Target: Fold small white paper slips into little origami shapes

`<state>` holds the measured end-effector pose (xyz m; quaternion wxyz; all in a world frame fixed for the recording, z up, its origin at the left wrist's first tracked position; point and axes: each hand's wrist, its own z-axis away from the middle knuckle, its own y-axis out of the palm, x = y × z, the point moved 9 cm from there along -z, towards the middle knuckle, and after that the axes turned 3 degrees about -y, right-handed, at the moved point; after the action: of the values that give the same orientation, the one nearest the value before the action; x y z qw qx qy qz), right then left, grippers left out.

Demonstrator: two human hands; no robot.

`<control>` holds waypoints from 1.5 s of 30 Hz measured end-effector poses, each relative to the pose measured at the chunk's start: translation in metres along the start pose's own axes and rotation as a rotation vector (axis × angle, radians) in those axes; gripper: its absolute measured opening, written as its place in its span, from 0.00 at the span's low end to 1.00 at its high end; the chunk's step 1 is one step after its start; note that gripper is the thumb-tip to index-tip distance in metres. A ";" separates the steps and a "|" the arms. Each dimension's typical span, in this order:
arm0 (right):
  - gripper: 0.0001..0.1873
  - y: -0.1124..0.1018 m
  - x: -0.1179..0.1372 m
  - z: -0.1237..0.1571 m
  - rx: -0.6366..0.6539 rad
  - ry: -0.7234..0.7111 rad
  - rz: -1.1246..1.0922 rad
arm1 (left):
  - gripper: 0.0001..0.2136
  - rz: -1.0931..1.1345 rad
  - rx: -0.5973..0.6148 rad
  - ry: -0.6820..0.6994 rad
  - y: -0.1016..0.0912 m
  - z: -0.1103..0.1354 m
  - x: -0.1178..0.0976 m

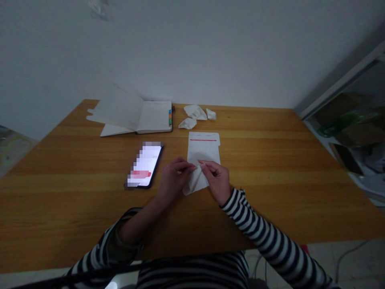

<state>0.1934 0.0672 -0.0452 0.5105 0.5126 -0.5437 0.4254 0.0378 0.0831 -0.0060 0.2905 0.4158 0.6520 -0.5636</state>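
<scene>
My left hand (174, 176) and my right hand (217, 178) meet over the middle of a wooden table (270, 160). Both pinch a small folded white paper (196, 182) between fingertips, just above the tabletop. Right behind the hands lies a flat white sheet with a red line (204, 146) near its top. Both my sleeves are striped black and white.
A lit phone (146, 164) lies left of my hands. An open notebook (135, 116) with coloured tabs sits at the back left. Three crumpled paper bits (195, 114) lie at the back centre. A cluttered shelf (355, 136) stands beyond the table's right edge.
</scene>
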 end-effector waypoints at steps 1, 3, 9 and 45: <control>0.18 0.003 -0.001 -0.001 0.043 0.020 -0.016 | 0.06 0.010 -0.012 -0.008 -0.002 0.000 0.000; 0.18 0.010 -0.004 -0.002 0.147 0.056 -0.011 | 0.07 0.030 -0.051 -0.032 -0.007 -0.001 0.000; 0.21 0.010 -0.012 -0.002 0.186 0.139 0.040 | 0.08 0.034 -0.067 -0.044 -0.009 -0.001 0.002; 0.17 0.029 -0.012 0.004 0.339 0.172 -0.260 | 0.11 0.108 -0.117 -0.177 -0.017 -0.004 0.020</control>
<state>0.1636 0.0683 -0.0563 0.5120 0.6187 -0.3483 0.4835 0.0138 0.0913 -0.0141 0.4006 0.3812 0.6322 -0.5428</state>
